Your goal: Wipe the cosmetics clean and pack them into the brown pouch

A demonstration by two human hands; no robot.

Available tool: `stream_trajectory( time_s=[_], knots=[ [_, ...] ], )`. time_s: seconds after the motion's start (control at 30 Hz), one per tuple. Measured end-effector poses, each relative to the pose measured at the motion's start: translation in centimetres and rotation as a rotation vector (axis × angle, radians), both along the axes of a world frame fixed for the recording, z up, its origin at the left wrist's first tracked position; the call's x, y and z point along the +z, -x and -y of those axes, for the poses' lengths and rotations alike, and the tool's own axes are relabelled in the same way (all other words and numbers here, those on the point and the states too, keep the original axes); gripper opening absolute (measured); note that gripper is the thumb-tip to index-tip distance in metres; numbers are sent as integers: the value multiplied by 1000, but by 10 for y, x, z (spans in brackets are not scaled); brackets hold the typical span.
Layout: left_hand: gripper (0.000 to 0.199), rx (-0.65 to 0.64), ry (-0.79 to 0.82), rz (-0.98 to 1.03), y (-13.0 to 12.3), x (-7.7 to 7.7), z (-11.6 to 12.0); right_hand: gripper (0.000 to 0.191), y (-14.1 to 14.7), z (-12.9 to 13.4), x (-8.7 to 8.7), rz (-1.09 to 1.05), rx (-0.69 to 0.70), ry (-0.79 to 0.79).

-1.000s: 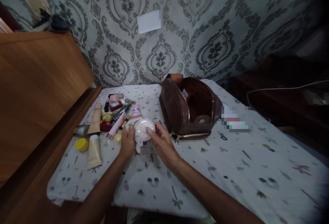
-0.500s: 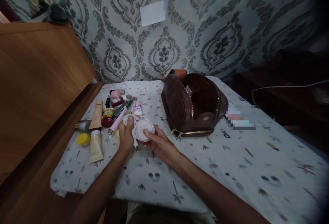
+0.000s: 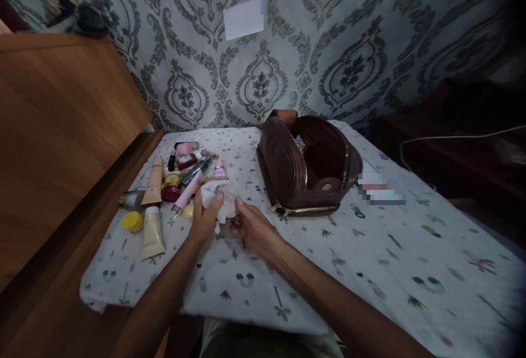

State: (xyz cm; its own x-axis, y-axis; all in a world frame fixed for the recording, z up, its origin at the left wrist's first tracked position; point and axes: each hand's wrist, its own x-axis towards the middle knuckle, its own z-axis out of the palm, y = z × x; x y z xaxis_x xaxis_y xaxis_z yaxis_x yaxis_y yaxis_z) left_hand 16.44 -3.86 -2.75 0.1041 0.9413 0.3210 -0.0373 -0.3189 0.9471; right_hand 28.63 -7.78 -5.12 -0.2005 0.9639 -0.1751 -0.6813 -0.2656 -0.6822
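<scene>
Between my hands is a round, clear-lidded powder case [image 3: 229,198] with a pale face. My left hand [image 3: 205,216] pinches a white cloth [image 3: 210,189], its thumb pressing the cloth onto the case. The right edge of the case is gripped by the fingers of my right hand [image 3: 252,225]. To the left lie several cosmetics: a pink tube [image 3: 189,189], a dark green bottle [image 3: 196,171], a red jar [image 3: 171,191], a peach tube [image 3: 154,181], a cream tube [image 3: 152,236] and a yellow-lidded jar [image 3: 132,221].
A brown bag [image 3: 283,166] stands unzipped right of my hands. Beyond it lies a blurred-out flat item [image 3: 382,189]. The patterned sheet [image 3: 361,287] covers the table. A wooden cabinet [image 3: 69,122] borders the left side, and a papered wall [image 3: 296,34] rises behind.
My left hand has brought the cloth rightward over the case, and its thumb now lies on the case's face. My right thumb has shifted from the face to the rim.
</scene>
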Motion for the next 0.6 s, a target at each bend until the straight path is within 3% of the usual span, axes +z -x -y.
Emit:
stream_trajectory(
  time_s=[0.07,0.2,0.27,0.33,0.5,0.6],
  knots=[
    [48,52,89,87,-1,1,-1,41,-2,-2,1,-11,-49,22],
    [54,306,252,201,-3,0,-6,47,-4,-4,3,-33,-37,44],
    [54,342,272,201,-2,-3,-9,52,-4,-3,3,-38,-26,68],
    [52,264,220,167,-1,-5,-9,52,-3,-3,3,-48,-23,85],
    [53,-96,-88,-51,2,-8,-8,49,-3,-4,1,-83,-56,63],
    [58,-132,-154,-73,4,-8,-9,50,-2,-3,0,-48,-52,52]
  ],
)
